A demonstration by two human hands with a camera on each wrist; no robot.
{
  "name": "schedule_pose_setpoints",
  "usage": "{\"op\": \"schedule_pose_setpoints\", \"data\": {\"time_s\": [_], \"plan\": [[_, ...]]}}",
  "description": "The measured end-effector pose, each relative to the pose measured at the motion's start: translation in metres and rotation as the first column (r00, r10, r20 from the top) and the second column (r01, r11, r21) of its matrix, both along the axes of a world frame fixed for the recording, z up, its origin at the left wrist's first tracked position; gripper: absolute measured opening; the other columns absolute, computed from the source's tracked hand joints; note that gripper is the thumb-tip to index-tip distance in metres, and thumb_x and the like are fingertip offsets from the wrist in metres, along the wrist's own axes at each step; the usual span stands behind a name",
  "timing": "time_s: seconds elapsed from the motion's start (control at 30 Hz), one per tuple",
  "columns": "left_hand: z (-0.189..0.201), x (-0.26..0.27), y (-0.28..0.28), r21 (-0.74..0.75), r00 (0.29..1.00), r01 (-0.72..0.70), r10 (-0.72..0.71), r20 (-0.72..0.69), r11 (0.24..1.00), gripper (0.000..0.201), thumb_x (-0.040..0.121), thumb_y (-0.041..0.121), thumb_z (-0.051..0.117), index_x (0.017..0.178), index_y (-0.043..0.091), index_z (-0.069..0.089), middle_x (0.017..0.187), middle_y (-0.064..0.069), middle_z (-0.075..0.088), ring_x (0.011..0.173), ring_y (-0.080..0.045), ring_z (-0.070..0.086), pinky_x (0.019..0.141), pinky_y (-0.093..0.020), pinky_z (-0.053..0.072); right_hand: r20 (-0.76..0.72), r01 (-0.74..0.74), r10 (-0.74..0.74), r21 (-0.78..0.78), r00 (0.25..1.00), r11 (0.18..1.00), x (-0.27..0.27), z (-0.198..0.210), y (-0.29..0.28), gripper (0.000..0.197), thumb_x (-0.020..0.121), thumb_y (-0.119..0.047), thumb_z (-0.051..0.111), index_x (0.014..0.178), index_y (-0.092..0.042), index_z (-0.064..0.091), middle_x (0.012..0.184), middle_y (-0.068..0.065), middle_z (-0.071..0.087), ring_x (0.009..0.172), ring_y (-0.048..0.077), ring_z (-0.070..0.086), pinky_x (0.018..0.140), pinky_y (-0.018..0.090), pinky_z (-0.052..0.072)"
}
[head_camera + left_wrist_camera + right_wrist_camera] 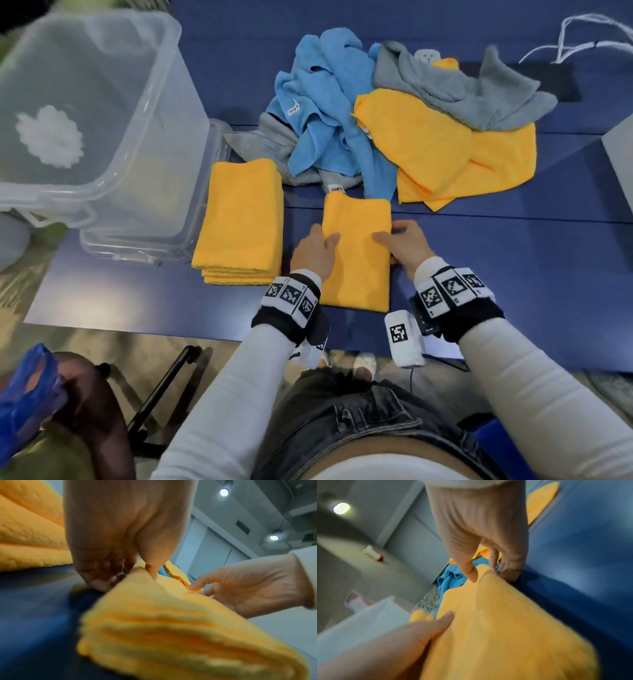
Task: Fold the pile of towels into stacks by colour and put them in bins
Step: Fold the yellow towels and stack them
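Note:
A folded yellow towel lies lengthwise on the blue table in front of me. My left hand grips its left edge, with the thumb on top and the fingers tucked under, as the left wrist view shows. My right hand pinches the right edge the same way. A stack of folded yellow towels sits just to the left. Behind lies a loose pile of blue towels, grey towels and yellow towels.
A clear plastic bin stands at the table's left, on a second clear container. White cords and a black object lie at the back right. A grey box is at the right edge.

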State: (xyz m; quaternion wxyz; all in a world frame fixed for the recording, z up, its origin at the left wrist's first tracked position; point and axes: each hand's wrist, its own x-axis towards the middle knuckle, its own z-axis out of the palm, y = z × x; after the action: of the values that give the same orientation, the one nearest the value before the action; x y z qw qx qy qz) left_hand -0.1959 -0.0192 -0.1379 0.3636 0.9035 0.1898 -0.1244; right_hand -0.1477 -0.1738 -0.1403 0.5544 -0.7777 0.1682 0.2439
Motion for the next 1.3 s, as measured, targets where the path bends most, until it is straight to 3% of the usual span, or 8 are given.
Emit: {"op": "schedule_pose_setpoints", "data": {"time_s": [0.1,0.2,0.4,0.53,0.73,0.93,1.1,1.3], "plan": [[0.030,-0.005,0.010,-0.101,0.959,-0.116,0.137,0.246,0.988,0.028,0.102,0.030,0.031,0.098,0.004,0.043,0.067,0.000,0.043,0.075,-0.035,0.052,0.058,-0.034,0.026,-0.050,-0.034,0.046,0.218,0.998,0.975,0.010,0.017,0.018,0.016,0.085,-0.015,0.066,0.098,-0.014,0.056,0.110,0.016,0.061,0.083,0.026,0.054,0.062,0.035,0.044],[0.072,-0.005,0.045,0.002,0.884,-0.232,0.210,0.417,0.973,0.025,0.102,0.031,0.029,0.092,0.012,0.042,0.065,0.006,0.040,0.069,-0.027,0.045,0.058,-0.033,0.021,0.062,-0.124,0.110,0.316,0.992,0.941,0.022,0.047,0.052,0.018,0.087,-0.016,0.065,0.101,-0.013,0.056,0.091,0.007,0.062,0.070,0.019,0.056,0.057,0.029,0.045],[0.079,-0.004,0.137,0.184,0.879,-0.433,0.368,0.304,0.883,0.038,0.100,0.032,0.035,0.117,0.003,0.051,0.115,-0.024,0.058,0.107,-0.041,0.052,0.082,-0.041,0.037,0.206,-0.364,0.319,0.238,0.925,0.901,0.037,0.066,0.141,0.039,0.086,-0.018,0.067,0.117,-0.010,0.044,0.084,0.002,0.058,0.054,0.007,0.054,0.043,0.019,0.044],[0.041,-0.010,0.153,0.213,0.896,-0.443,0.430,0.107,0.871,0.041,0.101,0.035,0.030,0.127,0.008,0.045,0.122,-0.021,0.056,0.111,-0.039,0.052,0.089,-0.042,0.039,0.187,-0.390,0.366,0.110,0.912,0.914,0.036,0.042,0.173,0.045,0.085,-0.018,0.067,0.121,-0.005,0.044,0.110,0.013,0.059,0.083,0.022,0.060,0.062,0.033,0.051],[0.013,-0.011,0.146,0.240,0.870,-0.486,0.441,0.221,0.840,0.036,0.100,0.036,0.027,0.119,0.009,0.043,0.115,-0.016,0.058,0.104,-0.036,0.056,0.077,-0.039,0.038,0.245,-0.389,0.375,0.013,0.894,0.921,0.035,0.023,0.174,0.045,0.083,-0.019,0.069,0.119,-0.006,0.045,0.111,0.014,0.059,0.102,0.027,0.058,0.091,0.039,0.048],[0.022,0.005,0.132,0.484,0.828,-0.390,0.068,0.557,0.783,0.035,0.094,0.023,0.039,0.121,0.006,0.053,0.124,-0.017,0.052,0.114,-0.038,0.049,0.097,-0.046,0.038,0.381,-0.286,0.266,-0.004,0.885,0.958,0.045,0.033,0.155,0.023,0.091,-0.032,0.056,0.102,-0.011,0.051,0.077,-0.004,0.051,0.079,0.017,0.053,0.080,0.038,0.050],[0.005,0.012,0.105,0.492,0.969,-0.133,0.008,0.247,0.861,0.083,0.082,0.060,0.003,0.147,0.014,0.025,0.155,-0.006,0.022,0.145,-0.030,0.012,0.116,-0.047,-0.001,0.536,-0.135,0.330,-0.370,0.777,0.919,0.093,0.052,0.094,0.021,0.096,-0.018,0.045,0.100,-0.002,0.058,0.096,0.016,0.064,0.089,0.032,0.058,0.075,0.042,0.046],[-0.013,0.011,0.108,0.623,0.984,-0.030,-0.085,0.154,0.782,0.089,0.086,0.068,0.002,0.145,0.007,0.030,0.151,-0.012,0.030,0.141,-0.034,0.024,0.112,-0.049,0.006,0.523,-0.026,0.484,-0.660,0.702,0.751,0.160,0.082,0.033,0.025,0.092,-0.007,0.044,0.114,-0.005,0.057,0.118,0.015,0.057,0.112,0.033,0.052,0.083,0.038,0.044]]}}
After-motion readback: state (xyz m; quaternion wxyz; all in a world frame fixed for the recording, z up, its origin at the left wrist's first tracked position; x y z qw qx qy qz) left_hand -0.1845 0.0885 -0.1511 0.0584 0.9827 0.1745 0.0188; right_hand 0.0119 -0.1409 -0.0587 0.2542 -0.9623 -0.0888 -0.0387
